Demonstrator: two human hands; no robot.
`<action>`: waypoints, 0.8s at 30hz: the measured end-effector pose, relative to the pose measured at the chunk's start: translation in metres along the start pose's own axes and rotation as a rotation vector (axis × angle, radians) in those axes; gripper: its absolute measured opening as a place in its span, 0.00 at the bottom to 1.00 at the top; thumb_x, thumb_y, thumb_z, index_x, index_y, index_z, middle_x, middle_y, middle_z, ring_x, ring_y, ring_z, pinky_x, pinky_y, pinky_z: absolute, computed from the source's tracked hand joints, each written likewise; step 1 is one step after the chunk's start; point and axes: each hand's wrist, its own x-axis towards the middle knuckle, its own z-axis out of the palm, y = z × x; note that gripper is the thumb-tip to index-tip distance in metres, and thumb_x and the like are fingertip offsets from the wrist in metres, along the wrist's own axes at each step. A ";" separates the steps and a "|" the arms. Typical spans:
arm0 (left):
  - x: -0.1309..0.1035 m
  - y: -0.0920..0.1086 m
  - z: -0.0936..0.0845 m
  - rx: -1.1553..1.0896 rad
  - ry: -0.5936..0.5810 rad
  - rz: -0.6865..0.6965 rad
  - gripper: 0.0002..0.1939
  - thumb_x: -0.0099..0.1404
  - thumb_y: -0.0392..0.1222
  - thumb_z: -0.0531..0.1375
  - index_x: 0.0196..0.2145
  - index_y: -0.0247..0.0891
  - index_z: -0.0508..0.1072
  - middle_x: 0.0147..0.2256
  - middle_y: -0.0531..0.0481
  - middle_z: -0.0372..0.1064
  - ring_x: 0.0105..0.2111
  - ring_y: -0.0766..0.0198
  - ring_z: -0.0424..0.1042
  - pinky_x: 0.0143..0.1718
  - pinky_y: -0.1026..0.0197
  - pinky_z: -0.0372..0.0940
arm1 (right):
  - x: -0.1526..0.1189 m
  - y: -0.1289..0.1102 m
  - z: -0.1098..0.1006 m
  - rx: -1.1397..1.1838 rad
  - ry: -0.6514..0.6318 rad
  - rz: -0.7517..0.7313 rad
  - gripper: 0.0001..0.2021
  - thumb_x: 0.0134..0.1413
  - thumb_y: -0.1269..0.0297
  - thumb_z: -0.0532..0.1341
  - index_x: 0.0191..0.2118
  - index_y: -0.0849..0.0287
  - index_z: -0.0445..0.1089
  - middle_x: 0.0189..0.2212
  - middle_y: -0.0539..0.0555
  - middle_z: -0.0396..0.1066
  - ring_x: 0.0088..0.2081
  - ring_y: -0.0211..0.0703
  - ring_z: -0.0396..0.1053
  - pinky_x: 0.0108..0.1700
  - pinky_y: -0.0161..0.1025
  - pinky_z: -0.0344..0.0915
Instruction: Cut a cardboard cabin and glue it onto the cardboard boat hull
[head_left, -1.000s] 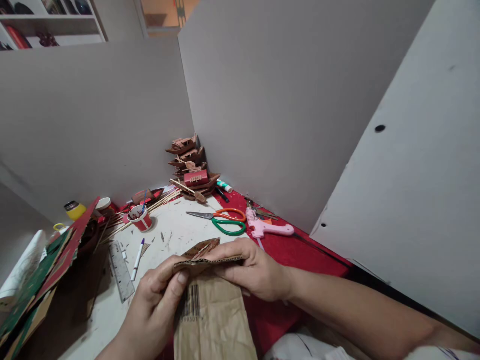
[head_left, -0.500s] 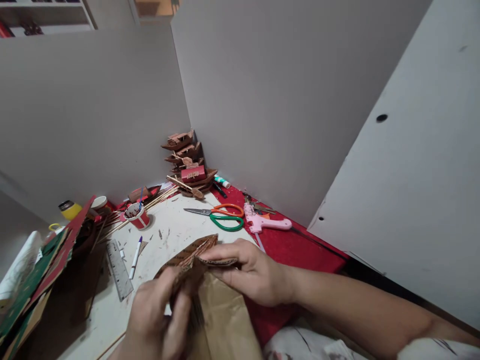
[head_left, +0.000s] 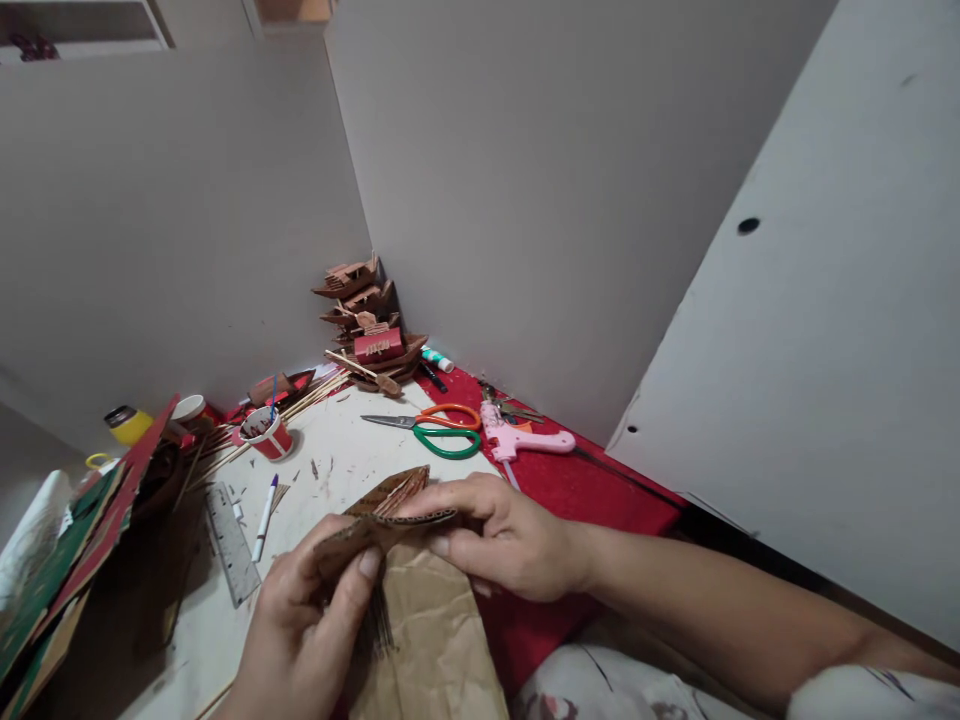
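My left hand (head_left: 315, 610) pinches the left end of a corrugated cardboard piece (head_left: 375, 535) between thumb and fingers. At the other end, my right hand (head_left: 506, 530) grips the same cardboard piece, thumb below and fingers over its edge. Below both hands a creased brown sheet (head_left: 435, 630) hangs toward my lap; whether it is joined to the held piece I cannot tell. Just behind the fingers lies a pointed brown cardboard shape (head_left: 394, 487) with a torn, ribbed surface, partly hidden by my hands.
Orange-and-green-handled scissors (head_left: 442, 430) and a pink glue gun (head_left: 529, 440) lie beyond my hands. Small brown model boats (head_left: 371, 320) are stacked in the corner. Leftward are a ruler (head_left: 232, 545), a marker (head_left: 265, 518), a red-and-white cup (head_left: 268, 434) and leaning cardboard sheets (head_left: 112, 530).
My left hand has turned and loosened its curl, so its thumb now lies on the cardboard's face. The cardboard piece looks flatter and wider between the hands. The view has shifted slightly.
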 end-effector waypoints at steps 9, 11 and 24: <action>0.005 -0.012 0.007 -0.162 0.059 -0.109 0.04 0.63 0.40 0.62 0.32 0.39 0.75 0.26 0.53 0.71 0.27 0.66 0.69 0.31 0.69 0.66 | 0.004 0.016 -0.004 -0.646 -0.005 -0.651 0.22 0.56 0.78 0.54 0.57 0.68 0.65 0.27 0.55 0.74 0.28 0.38 0.71 0.31 0.32 0.68; 0.008 -0.015 0.011 -0.196 0.084 -0.133 0.04 0.63 0.40 0.62 0.33 0.39 0.77 0.27 0.54 0.72 0.28 0.66 0.69 0.32 0.69 0.66 | 0.004 0.014 -0.008 -0.602 -0.031 -0.527 0.21 0.57 0.79 0.52 0.56 0.66 0.67 0.33 0.59 0.76 0.34 0.39 0.74 0.37 0.34 0.70; 0.000 -0.012 -0.006 -0.008 0.038 0.183 0.20 0.66 0.32 0.59 0.50 0.55 0.75 0.46 0.55 0.78 0.43 0.66 0.78 0.45 0.72 0.68 | -0.002 0.000 -0.015 0.237 -0.069 0.024 0.14 0.62 0.61 0.60 0.51 0.58 0.74 0.45 0.58 0.73 0.19 0.22 0.64 0.21 0.20 0.64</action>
